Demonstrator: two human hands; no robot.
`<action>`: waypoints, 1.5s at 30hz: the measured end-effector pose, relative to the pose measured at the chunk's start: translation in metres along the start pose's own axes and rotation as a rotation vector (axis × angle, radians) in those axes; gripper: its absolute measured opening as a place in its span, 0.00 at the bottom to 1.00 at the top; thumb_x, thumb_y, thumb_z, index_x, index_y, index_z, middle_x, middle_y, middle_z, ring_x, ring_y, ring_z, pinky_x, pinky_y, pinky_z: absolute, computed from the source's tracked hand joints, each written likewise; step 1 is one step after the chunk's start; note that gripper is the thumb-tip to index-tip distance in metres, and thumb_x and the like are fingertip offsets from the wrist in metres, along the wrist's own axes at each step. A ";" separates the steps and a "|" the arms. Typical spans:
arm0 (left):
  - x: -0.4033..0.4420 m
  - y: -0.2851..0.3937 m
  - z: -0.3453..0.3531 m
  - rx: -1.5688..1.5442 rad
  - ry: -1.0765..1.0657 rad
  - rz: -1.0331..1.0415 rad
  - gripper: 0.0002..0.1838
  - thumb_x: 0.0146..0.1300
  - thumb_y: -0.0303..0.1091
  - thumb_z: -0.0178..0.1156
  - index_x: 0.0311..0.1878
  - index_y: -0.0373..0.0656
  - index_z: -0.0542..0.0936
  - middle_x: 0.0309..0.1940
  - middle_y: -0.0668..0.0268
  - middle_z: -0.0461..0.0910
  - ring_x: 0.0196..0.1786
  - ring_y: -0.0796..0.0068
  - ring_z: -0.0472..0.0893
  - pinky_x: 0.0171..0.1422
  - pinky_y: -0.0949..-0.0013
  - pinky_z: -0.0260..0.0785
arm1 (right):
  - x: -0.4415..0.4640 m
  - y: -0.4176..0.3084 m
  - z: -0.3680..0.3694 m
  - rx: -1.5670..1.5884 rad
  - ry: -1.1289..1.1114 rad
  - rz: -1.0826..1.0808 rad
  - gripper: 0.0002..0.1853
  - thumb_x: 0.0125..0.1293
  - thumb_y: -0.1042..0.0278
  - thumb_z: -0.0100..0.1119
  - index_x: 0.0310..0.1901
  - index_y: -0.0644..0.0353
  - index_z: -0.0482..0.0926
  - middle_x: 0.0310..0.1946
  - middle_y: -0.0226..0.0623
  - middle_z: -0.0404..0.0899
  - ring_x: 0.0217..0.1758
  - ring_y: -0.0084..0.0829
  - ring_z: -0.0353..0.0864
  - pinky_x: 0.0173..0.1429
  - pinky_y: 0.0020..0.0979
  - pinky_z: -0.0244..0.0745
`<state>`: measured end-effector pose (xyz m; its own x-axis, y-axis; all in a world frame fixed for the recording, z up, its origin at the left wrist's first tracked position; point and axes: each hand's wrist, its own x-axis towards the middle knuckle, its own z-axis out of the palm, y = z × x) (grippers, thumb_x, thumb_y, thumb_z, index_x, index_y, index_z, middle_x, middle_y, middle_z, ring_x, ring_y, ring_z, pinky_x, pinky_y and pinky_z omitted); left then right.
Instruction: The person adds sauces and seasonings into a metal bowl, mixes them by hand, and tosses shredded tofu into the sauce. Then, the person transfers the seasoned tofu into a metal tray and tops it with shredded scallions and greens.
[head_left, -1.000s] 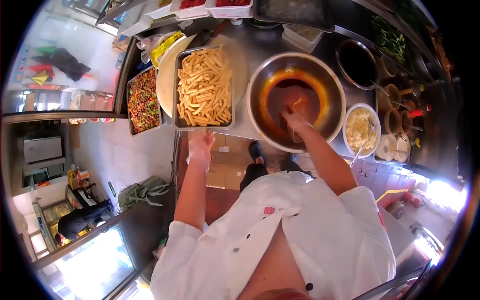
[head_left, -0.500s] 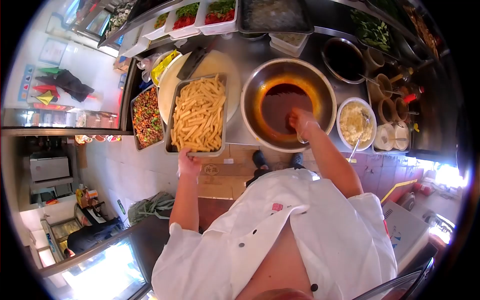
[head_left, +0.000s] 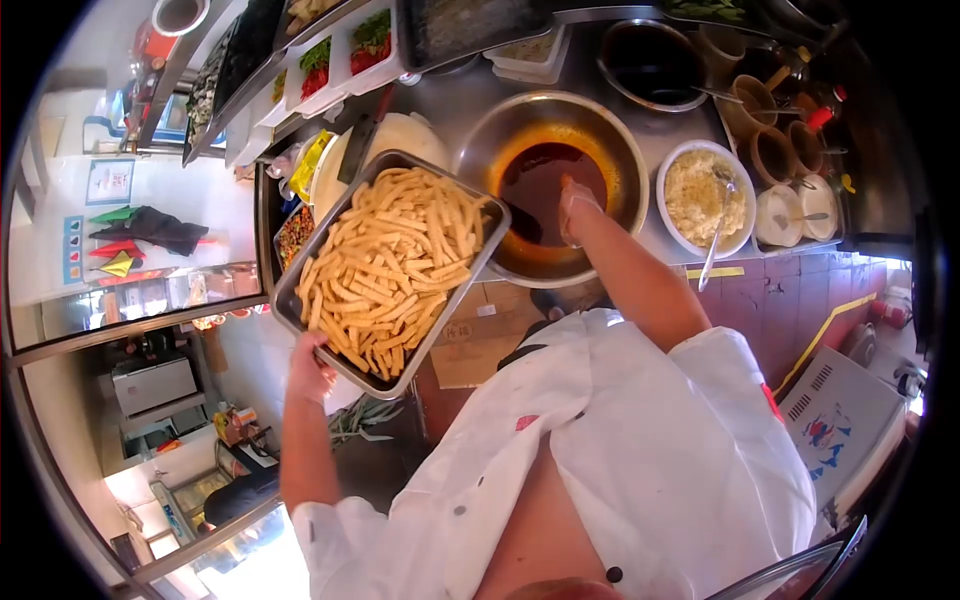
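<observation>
My left hand [head_left: 312, 368] is closed on the near left corner of a metal tray [head_left: 402, 386] heaped with pale yellow, fry-like sticks [head_left: 395, 265]. The tray is tilted and held out over the counter's edge, its far right corner near the rim of a large steel bowl [head_left: 622, 150]. Dark red, oily sauce [head_left: 535, 195] fills the bottom of that bowl. Inside the bowl is my right hand [head_left: 578, 212], seemingly in a thin clear glove, at the sauce's right side. Its fingers are mostly hidden, so I cannot make out their pose.
Right of the bowl stands a white bowl [head_left: 664, 225] of pale mash with a spoon [head_left: 713, 240]. Behind are a pot of dark liquid [head_left: 650, 60] and several seasoning cups [head_left: 775, 155]. A round board [head_left: 410, 135] with a cleaver [head_left: 356, 150] lies beyond the tray.
The tray of sticks has been lifted off the counter, turned and brought toward me by my left hand. My right hand stays in the bowl, its wrist turned. The view has shifted.
</observation>
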<state>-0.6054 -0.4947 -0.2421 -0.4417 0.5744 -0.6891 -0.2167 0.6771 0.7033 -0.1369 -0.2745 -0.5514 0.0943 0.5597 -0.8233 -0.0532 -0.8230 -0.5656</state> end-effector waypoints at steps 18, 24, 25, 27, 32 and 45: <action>-0.049 0.188 0.336 2.043 -0.102 0.611 0.16 0.66 0.38 0.59 0.49 0.34 0.81 0.45 0.45 0.84 0.51 0.48 0.84 0.57 0.50 0.76 | -0.050 0.000 -0.035 0.403 -0.089 0.193 0.30 0.80 0.41 0.42 0.71 0.53 0.75 0.66 0.39 0.80 0.66 0.40 0.81 0.66 0.40 0.76; -0.097 0.162 0.348 1.915 0.085 1.226 0.17 0.66 0.36 0.59 0.52 0.33 0.80 0.34 0.40 0.82 0.43 0.37 0.84 0.52 0.46 0.77 | -0.056 0.003 -0.029 0.163 -0.049 0.102 0.29 0.79 0.44 0.47 0.70 0.55 0.74 0.65 0.42 0.80 0.63 0.42 0.81 0.64 0.40 0.77; -0.091 0.152 0.341 1.943 0.105 1.342 0.17 0.65 0.35 0.60 0.51 0.32 0.79 0.33 0.41 0.81 0.42 0.38 0.84 0.50 0.46 0.77 | -0.057 0.002 -0.026 0.131 -0.056 0.087 0.29 0.79 0.44 0.48 0.70 0.56 0.74 0.65 0.43 0.79 0.62 0.42 0.81 0.64 0.40 0.77; -0.094 0.141 0.330 1.928 0.135 1.471 0.17 0.63 0.33 0.62 0.49 0.31 0.78 0.29 0.41 0.80 0.38 0.42 0.85 0.45 0.44 0.77 | -0.059 0.003 -0.023 0.070 -0.075 0.056 0.29 0.78 0.45 0.50 0.70 0.57 0.74 0.65 0.44 0.79 0.61 0.43 0.81 0.63 0.40 0.77; -0.100 0.116 0.295 1.629 0.171 1.286 0.16 0.63 0.32 0.62 0.52 0.34 0.78 0.32 0.43 0.82 0.36 0.38 0.84 0.43 0.42 0.76 | -0.086 -0.008 -0.023 -0.049 -0.207 0.010 0.28 0.77 0.48 0.55 0.69 0.58 0.73 0.64 0.46 0.79 0.59 0.45 0.80 0.62 0.40 0.77; 0.026 0.055 0.126 0.967 0.342 1.253 0.16 0.67 0.37 0.63 0.53 0.38 0.81 0.36 0.43 0.85 0.38 0.36 0.84 0.45 0.43 0.77 | -0.139 -0.031 -0.004 -1.217 -0.001 -0.732 0.23 0.67 0.74 0.57 0.64 0.64 0.76 0.56 0.59 0.82 0.64 0.56 0.79 0.66 0.46 0.76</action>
<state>-0.5187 -0.3847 -0.2436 -0.1024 0.9255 0.3645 0.9517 -0.0154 0.3066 -0.1440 -0.3271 -0.4188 -0.2738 0.8890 -0.3670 0.8821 0.0800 -0.4643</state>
